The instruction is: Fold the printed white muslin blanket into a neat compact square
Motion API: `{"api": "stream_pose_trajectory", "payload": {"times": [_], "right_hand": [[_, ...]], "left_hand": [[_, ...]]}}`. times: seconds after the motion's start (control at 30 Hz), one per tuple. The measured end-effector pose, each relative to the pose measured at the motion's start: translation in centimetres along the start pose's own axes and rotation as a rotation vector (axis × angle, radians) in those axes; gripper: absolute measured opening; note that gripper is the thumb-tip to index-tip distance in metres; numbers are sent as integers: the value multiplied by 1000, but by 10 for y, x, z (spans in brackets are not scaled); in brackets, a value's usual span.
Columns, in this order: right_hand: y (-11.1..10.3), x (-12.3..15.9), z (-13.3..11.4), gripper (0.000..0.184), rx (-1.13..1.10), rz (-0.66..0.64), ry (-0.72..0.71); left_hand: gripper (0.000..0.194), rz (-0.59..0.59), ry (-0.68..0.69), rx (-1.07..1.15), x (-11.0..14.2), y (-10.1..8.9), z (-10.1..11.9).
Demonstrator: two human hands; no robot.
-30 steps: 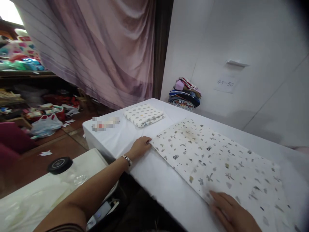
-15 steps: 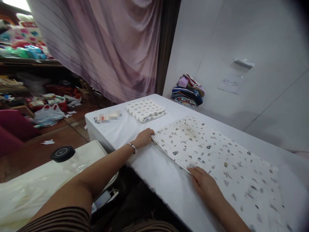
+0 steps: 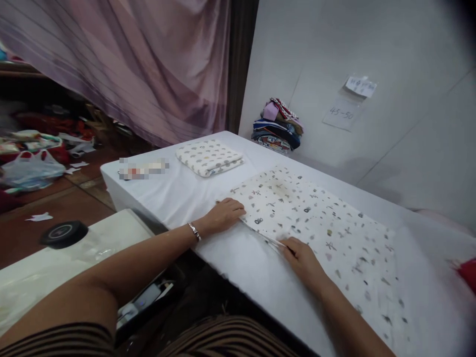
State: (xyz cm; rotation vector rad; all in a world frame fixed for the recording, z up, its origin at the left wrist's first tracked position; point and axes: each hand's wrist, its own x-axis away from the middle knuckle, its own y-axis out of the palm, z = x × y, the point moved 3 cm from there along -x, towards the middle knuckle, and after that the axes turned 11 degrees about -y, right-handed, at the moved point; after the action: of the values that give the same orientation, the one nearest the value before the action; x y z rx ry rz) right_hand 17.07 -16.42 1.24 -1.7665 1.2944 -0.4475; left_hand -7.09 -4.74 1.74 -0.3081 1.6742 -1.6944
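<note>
A white cloth [image 3: 316, 223] with small grey and brown printed figures lies spread in flat layers on the white-covered table. My left hand [image 3: 225, 214], with a bracelet at its wrist, rests over the cloth's near left corner, fingers stretched out and lying flat. Further right along the same near edge, my right hand [image 3: 303, 260] pinches the cloth between thumb and fingers. Its edge is slightly lifted there, and a gap shows between the layers. Beyond my left hand lies a folded white cloth [image 3: 208, 157] with grey scallop-like prints.
A pile of folded fabrics [image 3: 278, 126] stands behind the table against the wall. On the left is a pale side table [image 3: 111, 233] with a black-lidded clear jar [image 3: 64, 234]. A blurred-out item [image 3: 145, 169] lies at the table's left end. A purple curtain [image 3: 167, 64] hangs behind.
My left hand has gone from gripping the cloth's corner to lying flat over it. My right hand has raised the near edge slightly. The view has turned to the right.
</note>
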Motion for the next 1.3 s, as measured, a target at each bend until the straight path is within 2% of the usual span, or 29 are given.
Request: {"api": "stream_pose_trajectory", "payload": {"times": [0.23,0.4,0.53,0.67,0.87,1.1,1.2,1.3], "right_hand": [[-1,3,4,28,-29,145,14],[6,6,3,21,110,222,-31],[11,9,-4,21,242,201,-121],[11,11,-8,24,324,227,-210],[13,11,-9,25,373,152,-227],[15,9,-13,20,326,85,-198],[14,10,-18,19,232,78,-208],[7,11,-23,29,77,66,-172]], "left_hand": [[24,-25,114,58,-7,6,18],[26,1,123,64,-10,11,28],[21,30,140,130,-11,13,40],[26,-36,164,188,-12,12,53],[26,-77,226,120,-18,14,63],[22,-37,268,124,-20,17,62],[20,-35,292,104,-19,19,61],[21,-40,330,67,-19,21,61]]}}
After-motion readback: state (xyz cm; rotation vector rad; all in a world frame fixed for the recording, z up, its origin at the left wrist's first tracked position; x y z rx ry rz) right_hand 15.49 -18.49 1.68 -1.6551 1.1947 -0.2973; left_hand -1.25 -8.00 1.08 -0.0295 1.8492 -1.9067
